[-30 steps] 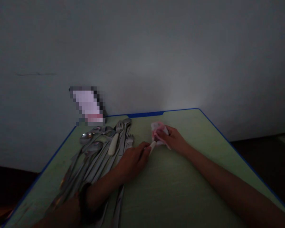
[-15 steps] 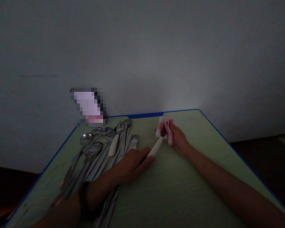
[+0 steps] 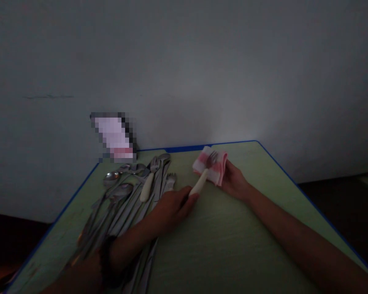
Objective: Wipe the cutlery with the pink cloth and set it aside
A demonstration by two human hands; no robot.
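A fork [image 3: 200,182] with a cream handle is held by the end of that handle in my left hand [image 3: 175,206], its tines pointing up and to the right. Behind the tines is a folded pink-and-white checked cloth [image 3: 217,173], gripped at its right side by my right hand [image 3: 234,181]. The fork's head lies against the cloth's open face; whether it presses on it I cannot tell. Some of my right fingers are hidden behind the cloth. Another fork [image 3: 171,179] lies just beyond my left hand.
Spoons [image 3: 112,178], a cream-handled fork [image 3: 146,188] and several other metal utensils lie in a pile on the left of the green table [image 3: 233,249]. A blurred phone-like device [image 3: 114,136] leans at the back left. The wall [image 3: 184,73] stands behind the blue table edge.
The cloth, earlier folded around the fork's head, has opened out flatter, so the tines now show. My left hand has shifted very slightly left.
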